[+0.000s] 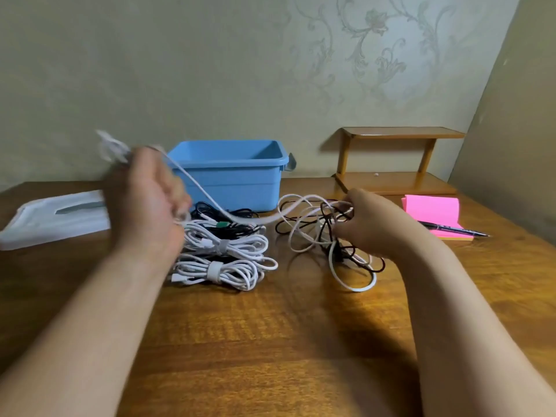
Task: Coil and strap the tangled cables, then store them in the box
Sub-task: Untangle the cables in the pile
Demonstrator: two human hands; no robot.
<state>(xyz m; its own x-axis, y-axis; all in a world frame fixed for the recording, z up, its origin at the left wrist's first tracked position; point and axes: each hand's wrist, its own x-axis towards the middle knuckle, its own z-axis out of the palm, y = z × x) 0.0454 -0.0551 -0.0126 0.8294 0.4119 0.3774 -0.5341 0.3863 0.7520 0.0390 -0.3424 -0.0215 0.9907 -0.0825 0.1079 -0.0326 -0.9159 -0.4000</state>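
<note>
Head camera, looking down over both forearms onto a wooden table point(270, 341). The left hand point(147, 200) is raised and blurred; its fingers look curled around one end of a white cable point(228, 216), with a small loop of it poking out above the knuckles. The cable sags in a shallow arc across to a loose tangle point(316, 236) of white and dark cords lying on the table to the right of centre. The right hand point(370, 224) rests on that tangle, fingertips curled into the loops and gripping them.

Between the hands lie several coils point(222, 260), white and black, already bound with straps. Just behind them stands an open blue box point(231, 173); no cables show inside it.

The cords look light, limp and smooth, likely to snag on each other and spring open once released. Holding near a plug end and pinning the knot with the other hand seems the surest grip.

A white lid point(57, 218) lies at the far left. A pink notepad point(433, 212) with a pen point(451, 228) lies at the right, in front of a small wooden shelf point(397, 161).
</note>
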